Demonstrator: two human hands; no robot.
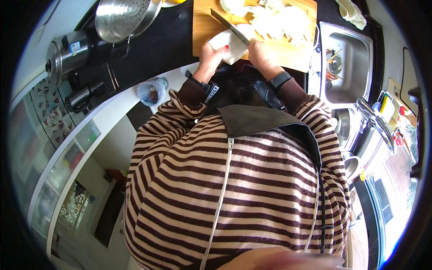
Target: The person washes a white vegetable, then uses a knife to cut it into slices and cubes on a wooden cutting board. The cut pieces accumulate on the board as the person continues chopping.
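My left hand (211, 57) grips a white cloth or paper-like piece (230, 47), its thumb with a red nail lying on top; I cannot tell exactly what the piece is. My right hand (265, 57) is closed round the handle end of a kitchen knife, whose blade (226, 23) points up and left, over the white piece. Both hands are at the near edge of a wooden cutting board (206, 20). Pale cut slices (283, 23), overexposed by bright light, are heaped on the board's right side. A rounded white piece (232, 5) lies at its far edge.
A steel colander (123, 17) and a lidded steel pot (69, 50) stand on the dark counter at left. To the right are a steel sink (354, 67) with scraps in it, a faucet (374, 123) and a cloth (352, 13). A lined bin (151, 91) is below left.
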